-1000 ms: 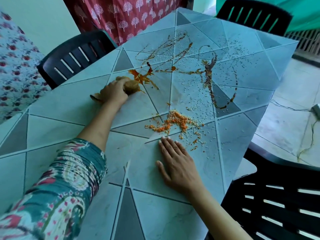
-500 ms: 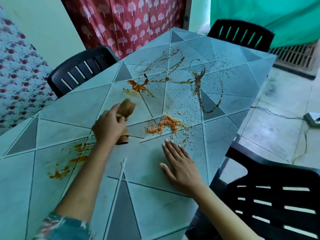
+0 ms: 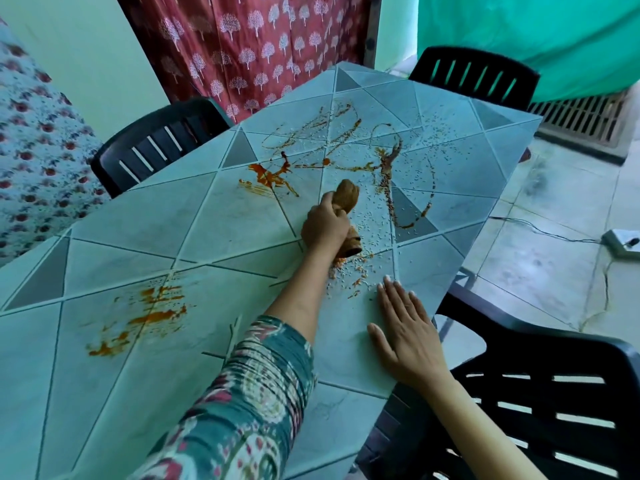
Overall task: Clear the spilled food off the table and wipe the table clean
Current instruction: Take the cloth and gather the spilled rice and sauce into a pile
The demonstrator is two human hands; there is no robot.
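Note:
My left hand (image 3: 323, 226) grips a bunched brown cloth (image 3: 345, 198) and presses its lower end onto a pile of orange crumbs and rice (image 3: 349, 270) near the right edge of the pale tiled table (image 3: 145, 230). Flat on the table just below that pile lies my right hand (image 3: 407, 336), fingers straight. Orange sauce (image 3: 268, 178) and thin brown sauce trails (image 3: 389, 174) with scattered rice grains cover the far half. An orange smear (image 3: 145, 315) marks the near left.
Black plastic chairs stand at the far left (image 3: 156, 143), far end (image 3: 474, 76) and near right (image 3: 540, 393). A white power strip (image 3: 621, 240) with a cable lies on the tiled floor to the right. A red patterned curtain (image 3: 249, 46) hangs behind the table.
My left hand has carried the cloth from the far orange sauce toward me and then right onto the crumb pile, leaving a smear at the near left. My right hand stays flat.

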